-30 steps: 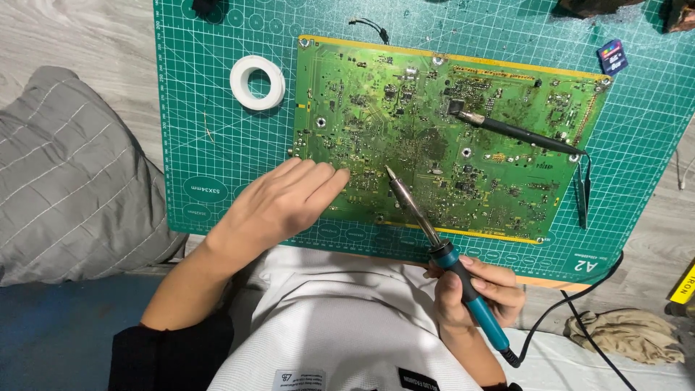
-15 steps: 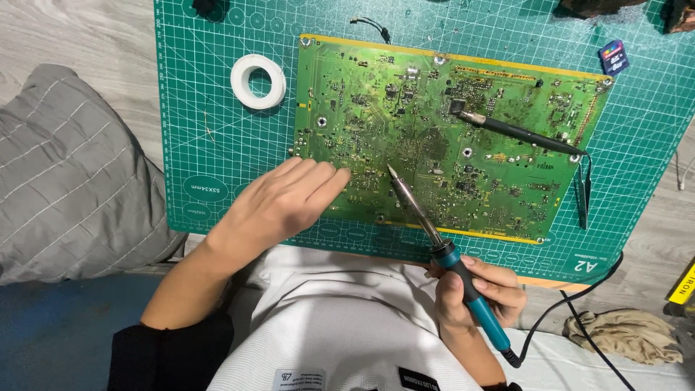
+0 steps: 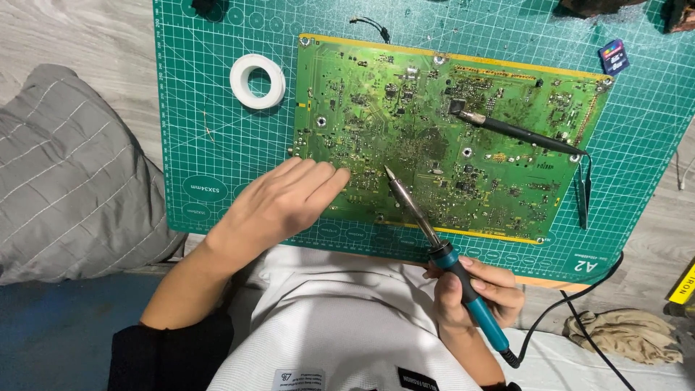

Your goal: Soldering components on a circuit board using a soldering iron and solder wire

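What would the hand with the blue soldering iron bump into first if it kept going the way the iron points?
The right hand holds the blue-handled soldering iron, aimed up-left. Its tip would probably meet the large green circuit board first; whether it already touches is unclear.

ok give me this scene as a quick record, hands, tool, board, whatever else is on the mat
left hand: flat, fingertips on the near left part of the circuit board
right hand: grips the soldering iron
soldering iron: blue handle, tip over the board's middle; contact unclear
circuit board: green, flat on the mat
cutting mat: green, gridded
tape roll: white, left of board
black probe: lying on board's right part
memory card: far right on the mat
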